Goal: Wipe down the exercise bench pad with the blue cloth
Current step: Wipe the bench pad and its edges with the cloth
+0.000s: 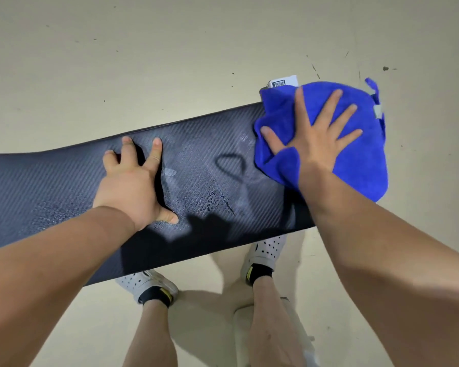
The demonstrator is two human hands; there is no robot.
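the blue cloth (350, 165) lies bunched over the right end of the black bench pad (64, 186), hanging past its edge. the right hand (316, 136) presses flat on the cloth, fingers spread wide. the left hand (135, 186) rests open on the wet pad, well apart from the cloth. two pale shoes (265, 250) stand on the floor (143, 62) below.
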